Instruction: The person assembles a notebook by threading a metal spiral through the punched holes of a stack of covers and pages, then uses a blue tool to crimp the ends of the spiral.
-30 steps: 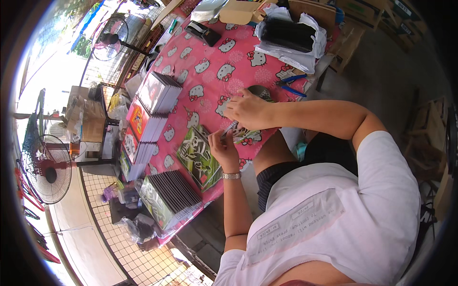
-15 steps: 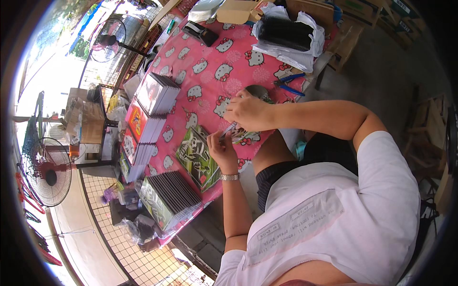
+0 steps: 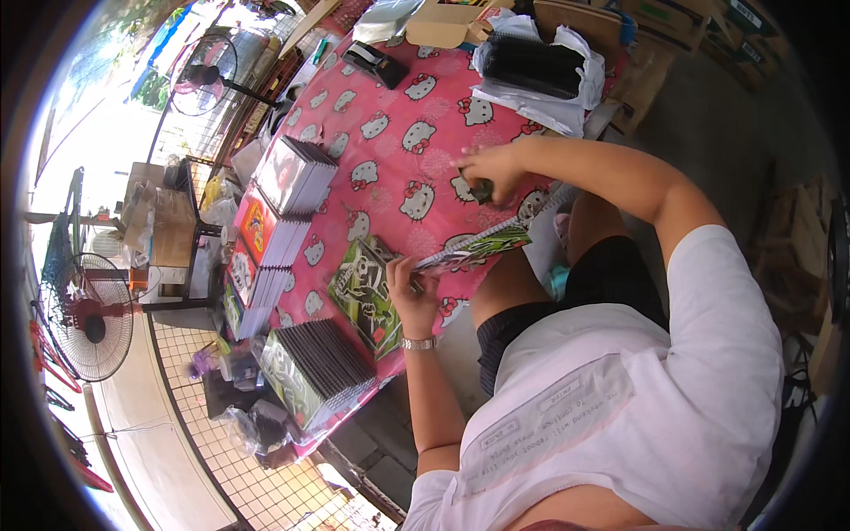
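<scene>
A spiral-bound notebook (image 3: 487, 245) with a green, black and white cover is tilted at the table's near edge. My left hand (image 3: 413, 288) is closed on its left end. My right hand (image 3: 498, 173) is over the table beyond the notebook, its fingers curled about a small dark rounded thing (image 3: 481, 189) whose kind I cannot make out. By my left hand a second green notebook (image 3: 365, 296) lies flat on the pink patterned tablecloth (image 3: 418, 202). A stack of similar black-bound notebooks (image 3: 319, 367) is at its near left.
Stacks of notebooks with red and white covers (image 3: 266, 221) line the table's left side. A black tape dispenser (image 3: 374, 64) stands at the back. Black binding coils (image 3: 531, 66) lie in white paper at the back right, beside an open carton (image 3: 443, 26). Fans (image 3: 88, 323) stand left.
My right hand has moved away from my left, toward the right, with the dark thing. The notebook's cover and length now show between my hands. The blue-handled pliers are no longer visible.
</scene>
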A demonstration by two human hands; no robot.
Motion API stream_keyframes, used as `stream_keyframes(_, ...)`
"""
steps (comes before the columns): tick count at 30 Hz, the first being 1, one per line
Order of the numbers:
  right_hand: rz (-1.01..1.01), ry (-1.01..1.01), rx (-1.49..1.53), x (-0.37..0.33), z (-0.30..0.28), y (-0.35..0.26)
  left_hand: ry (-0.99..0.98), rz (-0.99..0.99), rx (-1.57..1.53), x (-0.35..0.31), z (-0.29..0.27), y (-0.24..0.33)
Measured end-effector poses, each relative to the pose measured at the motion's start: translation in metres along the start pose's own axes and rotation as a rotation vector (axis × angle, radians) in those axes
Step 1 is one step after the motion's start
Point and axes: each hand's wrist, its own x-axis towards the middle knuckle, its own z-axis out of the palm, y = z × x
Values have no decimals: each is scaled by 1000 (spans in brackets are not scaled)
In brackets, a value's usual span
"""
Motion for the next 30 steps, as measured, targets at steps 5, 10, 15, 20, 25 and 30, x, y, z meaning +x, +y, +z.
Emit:
stream_keyframes(5, -90, 109, 587, 1, 16, -31, -85, 64, 80, 2, -4, -5)
stream_keyframes(10, -268, -154, 1393, 0, 4, -81, -166, 96, 68, 7, -6, -1)
stream_keyframes(15, -210, -145, 1333, 13, 3, -83, -172, 26, -47, 10, -5, -4)
stream_keyframes(20, -340, -204, 1658, 22, 6, -91, -168, -81, -251, 8, -8, -14)
stream_keyframes(25, -167, -178, 1576, 26, 10, -82, -173, -195, -369, 5, -11, -18)
stream_keyframes(30, -193, -72, 1107, 37, 13, -81, -176, -145, -431, 10, -9, -20)
